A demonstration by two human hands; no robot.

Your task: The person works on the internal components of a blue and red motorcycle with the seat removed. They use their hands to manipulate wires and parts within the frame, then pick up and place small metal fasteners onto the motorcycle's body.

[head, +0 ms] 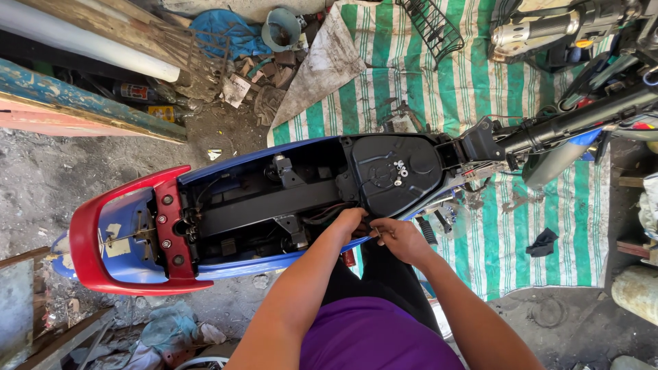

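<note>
Head view: left hand (347, 220) and right hand (399, 238) meet at the near edge of an open blue scooter body (274, 264), fingers curled around something small I cannot make out. Its black underseat compartment (274, 205) shows wiring; loose washers (399, 171) lie on the black tank cover (394, 175). A red grab rail (92, 233) frames the tail, over a green-striped tarp (473, 89).

One head-worn camera looks steeply down, fairly close, over a stripped motorcycle frame (274, 205); its edges seem distorted.
</note>
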